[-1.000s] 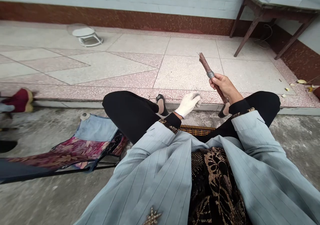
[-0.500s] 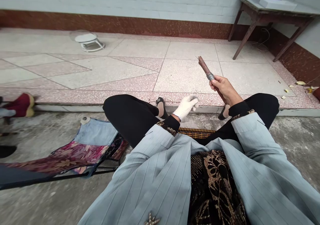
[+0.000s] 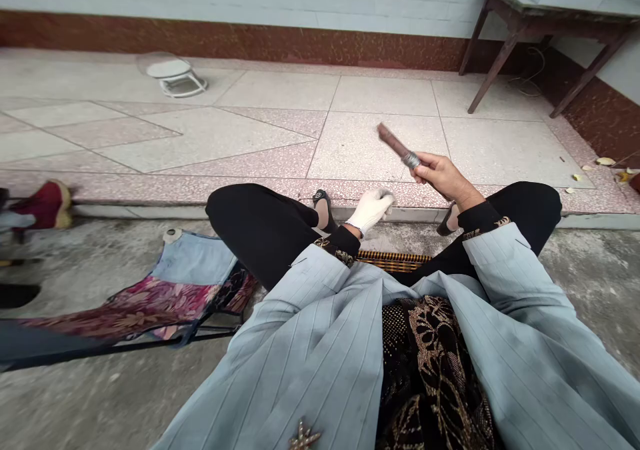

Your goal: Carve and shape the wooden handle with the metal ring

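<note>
My bare right hand [image 3: 440, 173] is wrapped round a brown wooden stick [image 3: 393, 141], its upper end pointing up and to the left. Several turns of grey metal wire [image 3: 411, 160] circle the stick just above my fingers. In a white knit glove, my left hand [image 3: 373, 209] hangs between my knees, lower and to the left of the stick and apart from it. Its fingers are curled closed, and whatever they may hold is hidden. Below it shows the woven yellow-and-black edge of a seat [image 3: 395, 261].
A raised tiled step [image 3: 280, 190] runs in front of my feet. To my left stands a folding chair with patterned cloth [image 3: 155, 297], and beyond it a person's red shoe [image 3: 43, 205]. A small white stool [image 3: 175, 73] and a wooden table [image 3: 520, 20] stand farther off.
The stick has tilted, its upper end swinging down and to the left in my right hand. My left hand has shifted slightly left and stayed closed.
</note>
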`<state>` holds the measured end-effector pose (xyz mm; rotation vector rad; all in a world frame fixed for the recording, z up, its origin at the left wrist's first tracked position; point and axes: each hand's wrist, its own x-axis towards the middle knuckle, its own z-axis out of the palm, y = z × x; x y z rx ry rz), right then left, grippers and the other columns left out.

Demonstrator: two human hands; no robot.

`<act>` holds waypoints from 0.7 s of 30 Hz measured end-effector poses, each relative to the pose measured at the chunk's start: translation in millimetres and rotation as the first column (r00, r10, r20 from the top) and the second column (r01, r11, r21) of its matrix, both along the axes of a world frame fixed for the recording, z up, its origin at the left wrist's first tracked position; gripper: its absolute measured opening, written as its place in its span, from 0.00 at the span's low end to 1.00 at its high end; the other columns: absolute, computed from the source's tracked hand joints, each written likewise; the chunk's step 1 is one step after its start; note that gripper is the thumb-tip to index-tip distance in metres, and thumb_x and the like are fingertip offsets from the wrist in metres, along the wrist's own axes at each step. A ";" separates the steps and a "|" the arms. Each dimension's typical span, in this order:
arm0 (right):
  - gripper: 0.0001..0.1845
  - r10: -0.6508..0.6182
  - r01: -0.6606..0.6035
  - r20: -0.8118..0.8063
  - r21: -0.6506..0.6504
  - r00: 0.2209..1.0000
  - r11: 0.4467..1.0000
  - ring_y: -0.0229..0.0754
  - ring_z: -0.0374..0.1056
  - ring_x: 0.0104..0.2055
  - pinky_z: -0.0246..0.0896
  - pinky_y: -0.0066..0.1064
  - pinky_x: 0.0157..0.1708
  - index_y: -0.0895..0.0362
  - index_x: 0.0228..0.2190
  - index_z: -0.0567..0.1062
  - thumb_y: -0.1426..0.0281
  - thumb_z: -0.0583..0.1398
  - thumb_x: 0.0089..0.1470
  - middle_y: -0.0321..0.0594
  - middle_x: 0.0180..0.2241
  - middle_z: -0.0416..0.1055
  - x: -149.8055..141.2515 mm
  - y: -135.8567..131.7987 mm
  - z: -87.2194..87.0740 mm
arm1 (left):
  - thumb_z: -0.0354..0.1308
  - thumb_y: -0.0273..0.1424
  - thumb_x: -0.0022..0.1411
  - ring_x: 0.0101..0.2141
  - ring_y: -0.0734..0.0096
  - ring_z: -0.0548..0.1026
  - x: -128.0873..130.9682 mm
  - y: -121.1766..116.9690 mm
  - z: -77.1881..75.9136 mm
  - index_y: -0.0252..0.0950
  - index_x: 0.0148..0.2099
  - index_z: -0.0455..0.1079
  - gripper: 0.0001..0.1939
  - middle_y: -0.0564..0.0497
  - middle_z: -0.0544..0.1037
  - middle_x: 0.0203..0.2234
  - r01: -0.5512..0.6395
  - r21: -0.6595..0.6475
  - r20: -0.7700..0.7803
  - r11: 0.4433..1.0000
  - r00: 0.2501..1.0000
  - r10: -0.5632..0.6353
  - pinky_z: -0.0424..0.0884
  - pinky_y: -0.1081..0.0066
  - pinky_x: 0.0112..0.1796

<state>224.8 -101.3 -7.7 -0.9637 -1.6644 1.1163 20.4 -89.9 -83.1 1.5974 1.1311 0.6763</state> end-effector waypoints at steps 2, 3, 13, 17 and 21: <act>0.22 0.052 -0.054 0.062 0.030 0.997 0.998 0.35 0.60 0.29 0.58 0.29 0.30 0.59 0.50 0.74 0.64 0.63 0.54 0.35 0.28 0.66 -3.0 0.5 -3.9 | 0.52 0.32 0.59 0.22 0.72 0.69 -1.2 2.4 -2.3 0.34 0.32 0.72 0.09 0.53 0.71 0.19 0.026 0.170 -0.181 0.985 0.983 0.005 0.61 0.73 0.25; 0.22 0.046 -0.050 0.082 0.042 0.996 0.998 0.35 0.60 0.29 0.58 0.29 0.30 0.59 0.50 0.75 0.65 0.63 0.54 0.34 0.28 0.66 -3.1 1.8 -6.0 | 0.52 0.32 0.59 0.24 0.70 0.70 -1.9 3.0 -2.6 0.35 0.31 0.72 0.10 0.52 0.72 0.20 0.052 0.262 -0.254 0.964 0.967 0.017 0.61 0.72 0.27; 0.11 -0.262 0.263 -0.050 0.014 0.964 0.965 0.33 0.59 0.26 0.51 0.27 0.24 0.59 0.37 0.75 0.65 0.61 0.54 0.35 0.27 0.65 10.9 18.5 -12.2 | 0.51 0.32 0.60 0.22 0.74 0.66 -3.2 -7.2 10.2 0.34 0.35 0.72 0.10 0.55 0.69 0.19 -0.084 0.227 0.042 0.970 0.996 0.077 0.59 0.73 0.27; 0.10 -0.336 0.335 -0.099 -0.023 0.937 0.942 0.32 0.58 0.26 0.51 0.26 0.23 0.58 0.34 0.73 0.63 0.61 0.56 0.36 0.28 0.65 6.2 19.2 -12.4 | 0.51 0.31 0.61 0.17 0.79 0.58 1.1 -7.4 7.6 0.34 0.36 0.70 0.08 0.58 0.61 0.16 -0.230 0.104 0.333 0.968 0.925 0.184 0.54 0.76 0.21; 0.12 -0.294 0.292 -0.085 -0.042 0.952 0.956 0.33 0.59 0.27 0.53 0.26 0.24 0.57 0.34 0.72 0.60 0.61 0.58 0.37 0.29 0.66 7.2 16.4 -7.3 | 0.54 0.32 0.61 0.16 0.81 0.55 -0.3 -5.8 2.2 0.34 0.35 0.69 0.07 0.60 0.58 0.15 -0.224 0.008 0.487 0.975 0.852 0.192 0.51 0.77 0.19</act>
